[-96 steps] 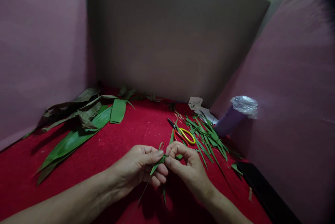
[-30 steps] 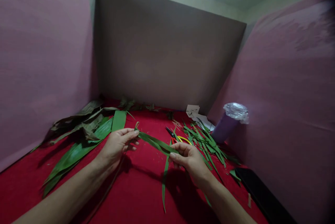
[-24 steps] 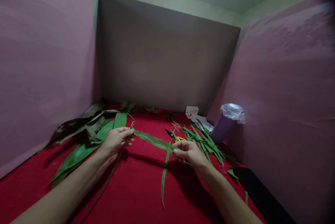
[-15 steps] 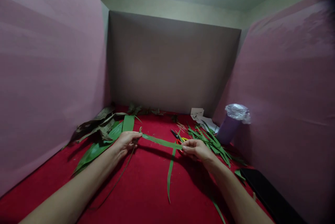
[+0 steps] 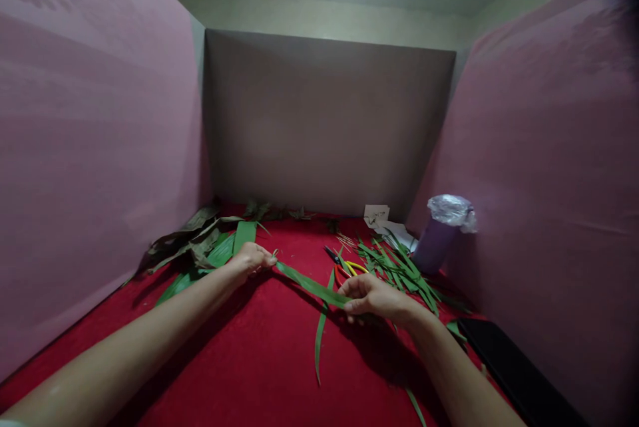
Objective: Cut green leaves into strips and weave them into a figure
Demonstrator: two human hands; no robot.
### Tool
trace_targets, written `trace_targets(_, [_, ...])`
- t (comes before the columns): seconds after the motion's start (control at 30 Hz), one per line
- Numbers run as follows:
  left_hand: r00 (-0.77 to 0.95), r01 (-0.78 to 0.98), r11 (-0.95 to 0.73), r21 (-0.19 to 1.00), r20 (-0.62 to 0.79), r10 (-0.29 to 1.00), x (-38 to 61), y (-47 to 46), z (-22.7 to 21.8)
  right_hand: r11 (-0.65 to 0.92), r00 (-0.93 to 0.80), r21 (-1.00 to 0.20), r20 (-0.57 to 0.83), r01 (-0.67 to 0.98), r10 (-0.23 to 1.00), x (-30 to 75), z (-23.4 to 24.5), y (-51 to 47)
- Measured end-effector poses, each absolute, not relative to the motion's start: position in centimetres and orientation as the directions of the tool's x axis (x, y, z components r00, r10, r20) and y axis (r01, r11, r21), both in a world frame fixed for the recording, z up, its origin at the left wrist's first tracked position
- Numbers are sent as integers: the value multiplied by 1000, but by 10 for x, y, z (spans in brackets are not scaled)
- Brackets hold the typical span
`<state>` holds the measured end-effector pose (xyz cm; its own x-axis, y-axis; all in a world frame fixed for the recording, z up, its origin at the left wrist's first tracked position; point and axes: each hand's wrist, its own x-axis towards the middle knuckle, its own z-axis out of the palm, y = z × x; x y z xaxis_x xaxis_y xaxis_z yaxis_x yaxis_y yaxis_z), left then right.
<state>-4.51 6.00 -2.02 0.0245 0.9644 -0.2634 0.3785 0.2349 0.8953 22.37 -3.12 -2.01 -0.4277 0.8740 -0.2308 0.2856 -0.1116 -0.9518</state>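
Observation:
A green leaf strip (image 5: 309,285) stretches between my two hands above the red cloth. My left hand (image 5: 253,259) pinches its far left end, where a small pale tip sticks up past the fingers. At the other end, my right hand (image 5: 369,298) has closed its thumb and fingers on the strip. Just behind the right hand lie scissors (image 5: 344,267) with red and yellow handles, partly covered by the fingers. A narrow leaf strip (image 5: 319,344) lies on the cloth below the held one, its upper part passing behind it.
Broad green leaves and dried leaves (image 5: 190,241) lie at the left. On the right are a heap of cut leaf strips (image 5: 404,271), a purple container (image 5: 436,241) topped with clear plastic, white papers (image 5: 394,234) and a black flat object (image 5: 514,364). Pink side panels (image 5: 544,167) flank the red cloth (image 5: 249,360).
My right hand has come lower and nearer, so the strip slants more steeply. The left hand has shifted slightly right. The thin brown strand that hung below the left hand no longer shows.

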Motion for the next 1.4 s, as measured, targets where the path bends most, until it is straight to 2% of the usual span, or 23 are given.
trace_targets(0.13, [2, 442, 211, 872, -236, 972, -44, 61, -26, -83, -447, -940, -234, 332, 863, 225, -23, -30])
trace_targets(0.33, [-33, 501, 102, 859, -99, 995, -50, 57, -32, 10, -409, -885, -206, 466, 889, 228, -26, -30])
trace_targets(0.5, [-44, 583, -19, 812, 55, 998, -67, 44, -23, 154, -246, -804, 10, 575, 969, 229, -28, -20])
trace_targets(0.63, [-25, 606, -174, 776, 237, 971, -70, 10, -12, 218, -114, -708, 193, 671, 975, 229, -27, -15])
trace_targets(0.77, [70, 609, -312, 729, 343, 937, -61, -47, -14, 244, -30, -591, 348, 768, 937, 230, -26, -18])
trace_targets(0.87, [229, 628, -493, 602, 463, 856, -53, -89, -27, 238, 14, -503, 446, 831, 895, 228, -25, -22])
trace_targets(1.07, [351, 615, -547, 568, 423, 835, -46, -132, -55, 204, 28, -372, 533, 906, 845, 222, -26, -27])
trace_targets(1.17, [350, 601, -546, 584, 421, 837, -47, -129, -49, 188, 26, -334, 544, 924, 838, 222, -27, -27])
trace_targets(1.23, [383, 603, -533, 593, 371, 846, -49, -115, -36, 179, 26, -316, 549, 932, 836, 223, -28, -27])
trace_targets(1.33, [215, 729, -416, 543, 395, 893, -55, -77, -16, 181, 11, -294, 551, 938, 835, 223, -29, -26])
trace_targets(1.4, [163, 764, -367, 530, 392, 905, -58, -46, -10, 192, -5, -281, 551, 940, 834, 223, -31, -25])
